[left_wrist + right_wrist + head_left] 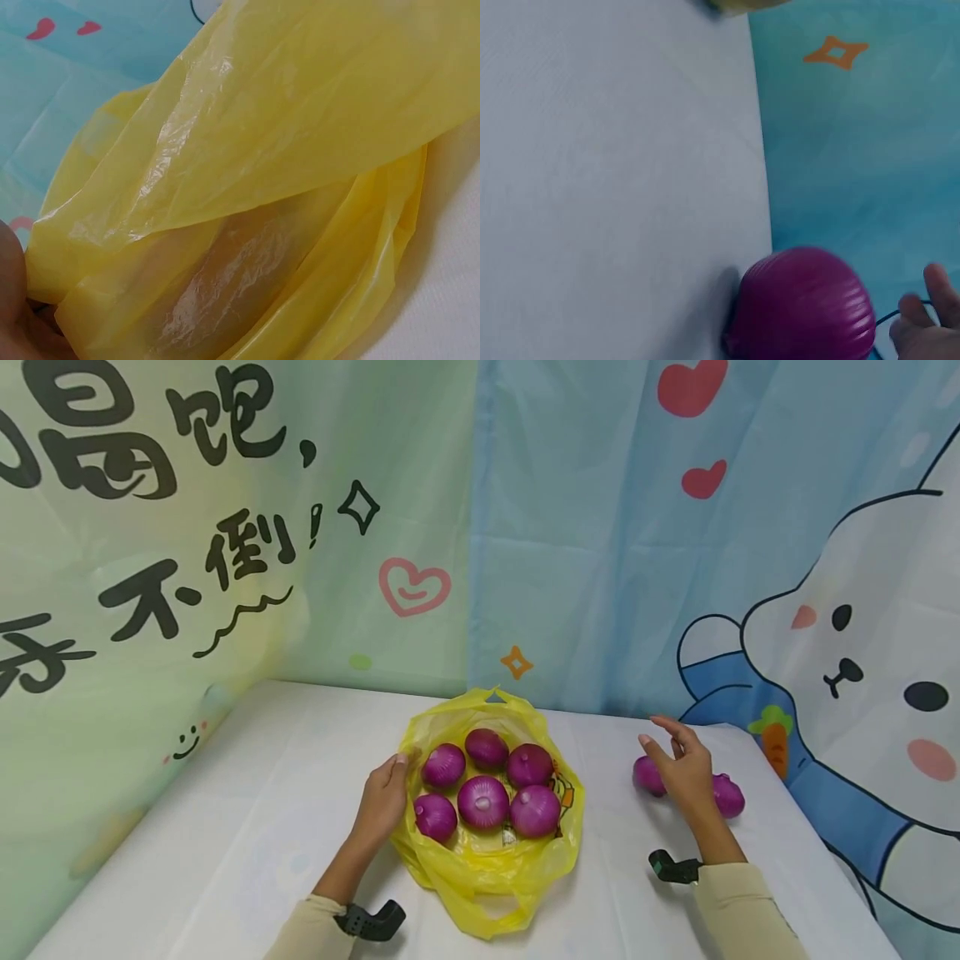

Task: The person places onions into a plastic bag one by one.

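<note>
A yellow plastic bag (480, 860) lies opened out on the table, with several red onions (483, 802) grouped inside it. My left hand (382, 802) grips the bag's left rim between thumb and fingers; in the left wrist view the yellow film (247, 112) fills most of the picture and hides the onions. To the right of the bag, my right hand (685, 772) hovers with loosely bent, spread fingers and holds nothing. Beneath and beside it are two loose red onions, one at its left (648, 776) and another at its right (727, 796). The right wrist view shows one onion (802, 307) close up, apart from the fingertips.
The white table (247, 827) meets a printed cloth backdrop (570, 568) along its far edge. A cartoon figure (862, 693) is printed on the backdrop at the right. Each wrist wears a black camera mount, one left (371, 921) and one right (675, 867).
</note>
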A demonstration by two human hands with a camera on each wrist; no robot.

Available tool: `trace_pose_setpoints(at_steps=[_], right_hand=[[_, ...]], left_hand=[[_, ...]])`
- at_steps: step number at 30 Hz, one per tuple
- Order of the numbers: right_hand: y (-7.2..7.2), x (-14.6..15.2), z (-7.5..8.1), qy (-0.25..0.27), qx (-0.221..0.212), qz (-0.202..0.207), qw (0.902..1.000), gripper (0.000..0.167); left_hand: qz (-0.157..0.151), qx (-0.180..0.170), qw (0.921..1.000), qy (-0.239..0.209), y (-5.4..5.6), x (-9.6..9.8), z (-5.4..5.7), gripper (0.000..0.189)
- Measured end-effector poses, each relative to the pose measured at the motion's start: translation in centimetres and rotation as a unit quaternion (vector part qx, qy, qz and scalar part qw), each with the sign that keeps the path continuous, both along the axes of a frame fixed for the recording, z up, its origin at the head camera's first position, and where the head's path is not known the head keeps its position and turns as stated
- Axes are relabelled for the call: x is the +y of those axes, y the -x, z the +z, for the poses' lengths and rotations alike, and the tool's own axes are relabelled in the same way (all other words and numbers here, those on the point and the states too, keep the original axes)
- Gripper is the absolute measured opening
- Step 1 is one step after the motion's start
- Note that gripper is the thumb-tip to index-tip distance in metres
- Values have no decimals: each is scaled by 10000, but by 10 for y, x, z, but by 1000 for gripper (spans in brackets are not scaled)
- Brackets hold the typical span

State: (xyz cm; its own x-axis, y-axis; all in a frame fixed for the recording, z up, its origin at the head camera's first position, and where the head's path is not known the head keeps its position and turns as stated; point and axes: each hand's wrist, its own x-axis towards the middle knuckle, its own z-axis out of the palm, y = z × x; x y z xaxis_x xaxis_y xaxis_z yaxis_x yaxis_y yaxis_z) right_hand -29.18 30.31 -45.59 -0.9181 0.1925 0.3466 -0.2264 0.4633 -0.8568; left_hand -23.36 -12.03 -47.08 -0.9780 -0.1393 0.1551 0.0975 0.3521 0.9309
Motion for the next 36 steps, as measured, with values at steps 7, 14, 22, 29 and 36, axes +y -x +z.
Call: trace_pose_setpoints(at_steps=[7, 14, 22, 29, 36], right_hand=[[1, 9, -8, -301, -397, -373, 9981, 63], [2, 8, -16, -936, -644, -215, 9933, 69], [3, 7, -22, -1140, -1019, -174, 9881, 61], [1, 5, -29, -1159, -1551, 13, 9811, 58], [1, 1, -29, -1123, -1675, 272, 9791, 57]], left_hand=[[10, -14, 10000, -4, 0, -1, -2, 45], [-45, -10, 10000, -38, 0, -1, -4, 47], [-89, 64, 9999, -128, 1, 0, -2, 46], [-101, 70, 9998, -141, -1, 0, 0, 47], [-66, 64, 9998, -163, -3, -1, 1, 47]])
